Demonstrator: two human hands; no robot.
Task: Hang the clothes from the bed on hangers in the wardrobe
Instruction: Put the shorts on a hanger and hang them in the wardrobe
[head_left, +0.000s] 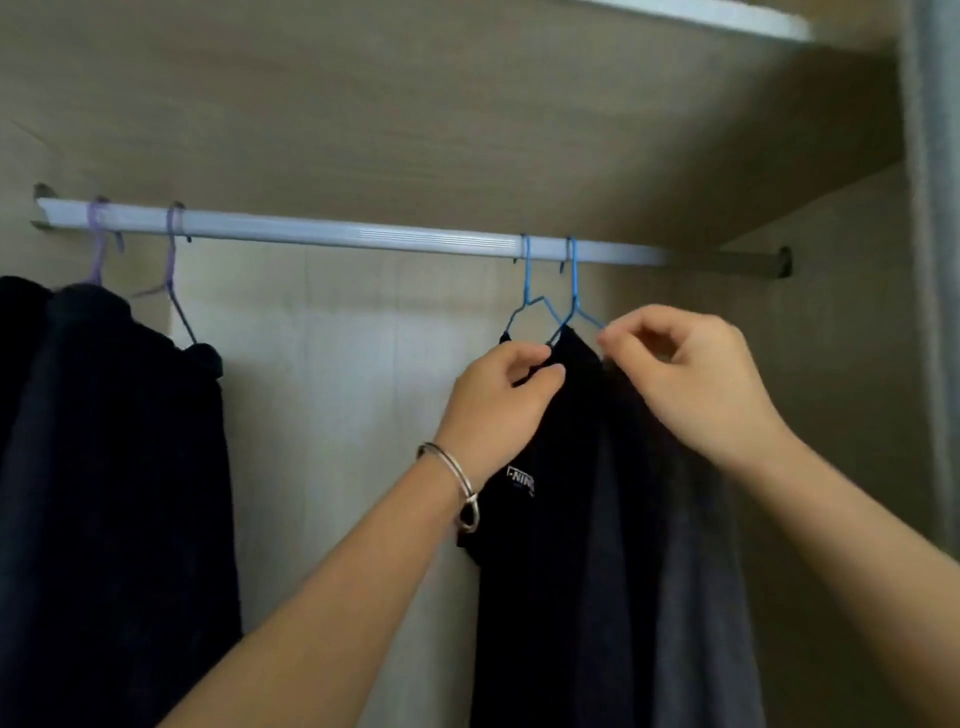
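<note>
Left hand (504, 400) pinches the shirt (550, 597) at the collar edge, thumb and forefinger closed on cloth just under the blue hanger (525, 296). Right hand (691, 379) pinches the arm of the second blue hanger (575, 296) at the shirt's 3 o'clock shoulder; can't tell if cloth is in that pinch too. Reads as squaring up: one hand per shoulder so the shirt sits even and won't slide off. Shirt hangs toward the 3 o'clock end of the rail (337, 234), just in front of a grey garment (696, 597). Both blue hooks sit close together, so the hanger arms cross; likely wants spacing out. Dark clothes (104, 493) on purple hangers (171, 260) hang at 9 o'clock, well apart, which leaves mid-rail free for more. Bed not in view.
</note>
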